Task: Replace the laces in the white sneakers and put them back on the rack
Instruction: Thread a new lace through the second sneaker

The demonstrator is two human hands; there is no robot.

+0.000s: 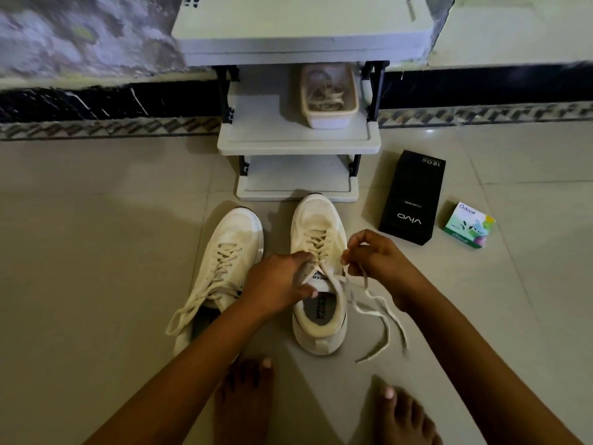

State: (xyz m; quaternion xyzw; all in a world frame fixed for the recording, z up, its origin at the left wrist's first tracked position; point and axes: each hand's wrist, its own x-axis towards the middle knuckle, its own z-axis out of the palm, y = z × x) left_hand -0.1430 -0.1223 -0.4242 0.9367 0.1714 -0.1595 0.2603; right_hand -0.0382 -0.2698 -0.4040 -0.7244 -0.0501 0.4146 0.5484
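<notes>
The left hand (276,284) grips the tongue of the right-side sneaker (316,216), fingers curled over the top eyelets and thumb at the collar opening. The right hand (375,255) pinches the cream lace (382,313) between thumb and fingertips just beside the same eyelets. From there the lace's loose ends trail in wavy lines across the floor (96,236) to the right of the shoe.

This sneaker stands upright on the tiles, toe pointing away and touching the foot of the shoe rack (298,144). It is white mesh and laced crosswise up the front, with printing visible on the insole. The left-side sneaker (231,239) sits just beside it, also laced, its untied ends spilling toward the heel; the left forearm hides part of its collar.

Two bare feet (244,403) rest on the floor near the heels. On the rack's middle shelf stands a plastic tub (327,120) holding tangled laces. Right of the rack lie a black Vivo box (412,197) and, near it, a small green Odonil box (468,224).
</notes>
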